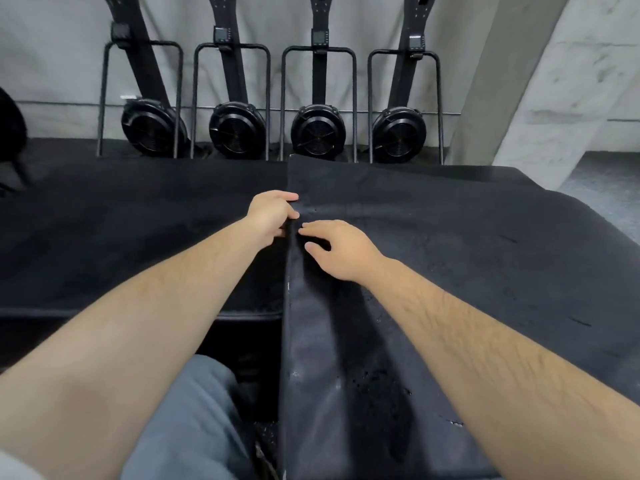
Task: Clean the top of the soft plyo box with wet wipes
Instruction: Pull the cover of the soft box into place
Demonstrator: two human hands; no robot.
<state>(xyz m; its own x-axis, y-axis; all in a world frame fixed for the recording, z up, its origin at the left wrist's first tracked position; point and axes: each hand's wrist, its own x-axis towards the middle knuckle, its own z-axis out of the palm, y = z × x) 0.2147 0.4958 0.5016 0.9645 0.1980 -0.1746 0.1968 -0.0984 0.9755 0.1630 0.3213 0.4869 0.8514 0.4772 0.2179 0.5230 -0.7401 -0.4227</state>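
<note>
Black soft plyo box [450, 258]: fills right half of frame, its left edge running down centre | left hand [272, 216]: centre frame, fingers and thumb curled round that edge | right hand [341, 252]: just beside, on box top, fingers arched, tips touching surface, nothing visibly held | four fan machines [237, 129]: upper frame
</note>
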